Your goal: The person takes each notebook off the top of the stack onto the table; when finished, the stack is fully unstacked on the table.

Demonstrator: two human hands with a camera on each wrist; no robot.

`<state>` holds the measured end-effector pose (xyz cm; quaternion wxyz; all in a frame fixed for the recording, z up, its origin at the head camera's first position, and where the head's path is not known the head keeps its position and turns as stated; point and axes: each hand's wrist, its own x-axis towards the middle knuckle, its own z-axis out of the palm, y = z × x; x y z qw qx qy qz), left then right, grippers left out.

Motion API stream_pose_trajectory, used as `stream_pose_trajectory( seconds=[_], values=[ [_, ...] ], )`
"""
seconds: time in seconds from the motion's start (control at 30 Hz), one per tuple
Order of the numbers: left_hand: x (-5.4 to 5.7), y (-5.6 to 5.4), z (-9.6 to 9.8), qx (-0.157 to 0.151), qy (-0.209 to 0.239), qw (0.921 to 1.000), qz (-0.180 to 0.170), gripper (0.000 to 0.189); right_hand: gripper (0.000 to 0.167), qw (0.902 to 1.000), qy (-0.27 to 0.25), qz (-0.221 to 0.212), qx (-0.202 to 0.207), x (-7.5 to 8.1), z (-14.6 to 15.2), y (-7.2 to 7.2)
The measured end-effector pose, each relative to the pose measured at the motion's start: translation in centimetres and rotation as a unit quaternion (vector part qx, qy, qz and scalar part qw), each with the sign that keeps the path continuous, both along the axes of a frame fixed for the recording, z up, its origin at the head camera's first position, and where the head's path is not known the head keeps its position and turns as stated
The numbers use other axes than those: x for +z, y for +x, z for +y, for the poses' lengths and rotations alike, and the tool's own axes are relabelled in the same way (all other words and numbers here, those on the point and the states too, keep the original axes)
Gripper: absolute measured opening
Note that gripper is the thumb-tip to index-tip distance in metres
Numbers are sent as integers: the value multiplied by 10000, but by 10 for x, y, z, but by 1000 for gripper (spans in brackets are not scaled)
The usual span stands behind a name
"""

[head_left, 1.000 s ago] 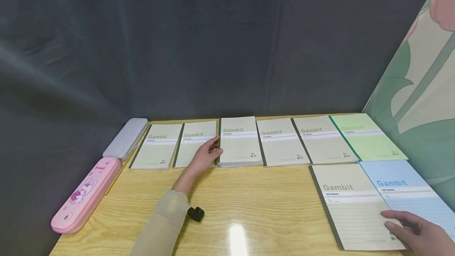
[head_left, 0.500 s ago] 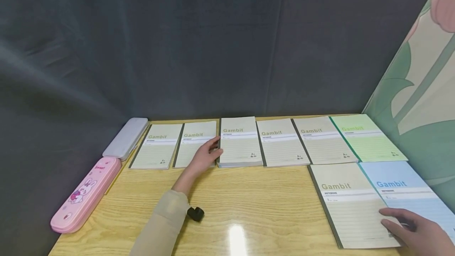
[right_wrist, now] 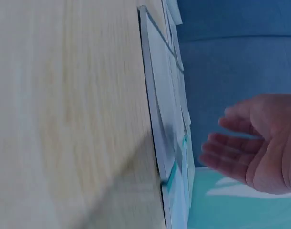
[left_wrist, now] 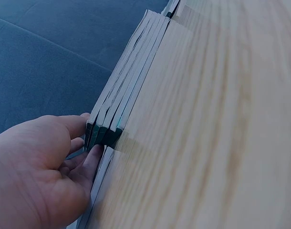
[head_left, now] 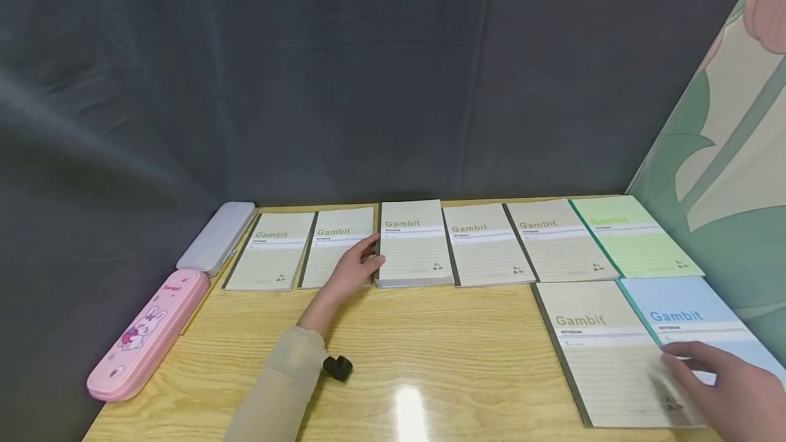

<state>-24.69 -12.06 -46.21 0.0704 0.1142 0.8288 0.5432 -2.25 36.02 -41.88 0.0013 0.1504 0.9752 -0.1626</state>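
The left grip (head_left: 351, 271) is pinching the spine edge of a notebook stack (head_left: 416, 247), which is lying between cream notebooks (head_left: 338, 224) along the back of the counter (head_left: 442, 346). The right grip (head_left: 727, 384) is holding nothing: its fingers, touching the front notebook (head_left: 595, 367) a moment ago, are now hanging above it, leaving it lying unheld beside the blue notebook (head_left: 694, 299). The stack's long axis is running away from the person, its dark spine facing left, its title sitting toward the dark backdrop (head_left: 368, 74) and reading upright. The front notebook is pointing likewise, its far end slanting left.
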Motion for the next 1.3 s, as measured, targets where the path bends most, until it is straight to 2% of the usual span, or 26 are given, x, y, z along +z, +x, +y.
stream_pose_trajectory(
  seconds=[0.07,0.13,0.23,0.37,0.43,0.63,0.93,1.1,1.3],
  values=[
    [0,-1,-2,0,-8,10000,-6,59,22,9977,-86,484,469,1,-8,-6],
    [1,-1,-2,-6,12,10000,-27,59,19,9920,-285,778,955,3,-19,-14],
    [1,-1,-2,-10,5,10000,-41,60,12,9790,-576,1198,1544,2,-40,-28],
    [0,0,-1,-24,12,10000,-16,59,11,9664,-930,1368,1970,4,-72,-51],
    [-1,-1,0,-63,8,10000,-11,58,14,9618,-1201,1269,2108,5,-85,-62],
    [-3,-2,0,-74,-3,10000,13,58,16,9493,-1640,1189,2402,5,-124,-91],
    [-3,-4,-1,-59,34,10000,-2,58,11,9262,-2189,1271,2796,-7,-173,-128],
    [-3,-5,-2,-23,-7,10000,32,57,11,9230,-2465,1333,2637,-13,-194,-149],
    [-1,-3,-1,-16,-44,10000,5,58,20,9208,-2856,1302,2316,-18,-207,-170]
  ],
)
